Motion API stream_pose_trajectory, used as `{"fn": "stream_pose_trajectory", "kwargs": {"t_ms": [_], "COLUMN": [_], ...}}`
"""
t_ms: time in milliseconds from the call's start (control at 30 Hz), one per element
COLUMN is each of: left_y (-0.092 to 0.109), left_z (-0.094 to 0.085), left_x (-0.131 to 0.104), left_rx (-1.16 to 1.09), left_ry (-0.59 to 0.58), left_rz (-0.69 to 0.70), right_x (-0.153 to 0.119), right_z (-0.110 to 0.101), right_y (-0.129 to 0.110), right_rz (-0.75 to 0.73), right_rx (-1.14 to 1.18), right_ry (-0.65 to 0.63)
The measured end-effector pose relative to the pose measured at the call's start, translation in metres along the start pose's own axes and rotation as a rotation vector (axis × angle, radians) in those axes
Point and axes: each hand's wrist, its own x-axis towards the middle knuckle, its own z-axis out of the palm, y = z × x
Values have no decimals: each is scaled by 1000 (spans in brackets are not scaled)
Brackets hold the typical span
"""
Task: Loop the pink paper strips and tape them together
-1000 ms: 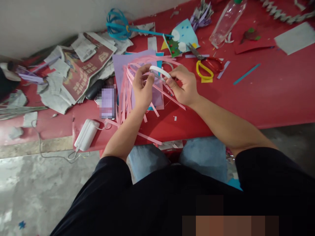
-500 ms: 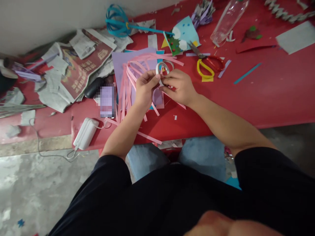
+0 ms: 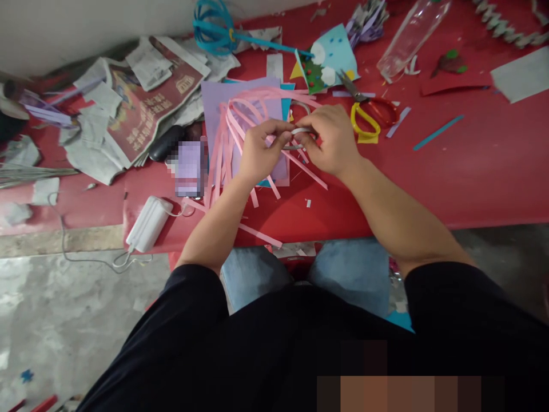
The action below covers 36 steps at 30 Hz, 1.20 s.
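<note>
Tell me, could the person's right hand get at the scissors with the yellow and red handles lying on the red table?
Probably yes. The scissors with the yellow and red handles lie uncovered just beside the right hand, with nothing between them. But both it and the left hand are pinching a small white ring, so it would have to let go.

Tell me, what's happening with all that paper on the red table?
A person sits at the red table and pinches a small white ring of tape between the left hand and the right hand. Under the hands lie long pink paper strips on a purple sheet. Scissors with yellow and red handles lie just to the right, newspapers to the left.
</note>
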Motion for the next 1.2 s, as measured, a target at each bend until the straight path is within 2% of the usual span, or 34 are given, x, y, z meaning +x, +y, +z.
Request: {"fn": "stream_pose_trajectory", "kwargs": {"t_ms": [133, 267, 467, 667, 933, 1100, 1200], "left_y": [1, 2, -8, -2, 13, 17, 16], "left_z": [2, 6, 9, 10, 14, 17, 20], "left_x": [-4, -7, -8, -8, -8, -14, -15], "left_rx": [193, 315, 296, 216, 156, 134, 123], "left_ry": [40, 64, 79, 90, 179, 137, 163], "left_rz": [49, 120, 252, 244, 171, 138, 125], "right_x": [-4, -7, -8, -7, -8, -8, -8], "right_z": [10, 11, 9, 9, 10, 6, 4], "right_y": [0, -6, -5, -4, -6, -6, -5], "right_rz": [23, 22, 40, 41, 32, 39, 49], "right_rx": [3, -82, -149, -169, -215, -253, -249], "right_ry": [51, 79, 86, 90, 62, 57, 21]}}
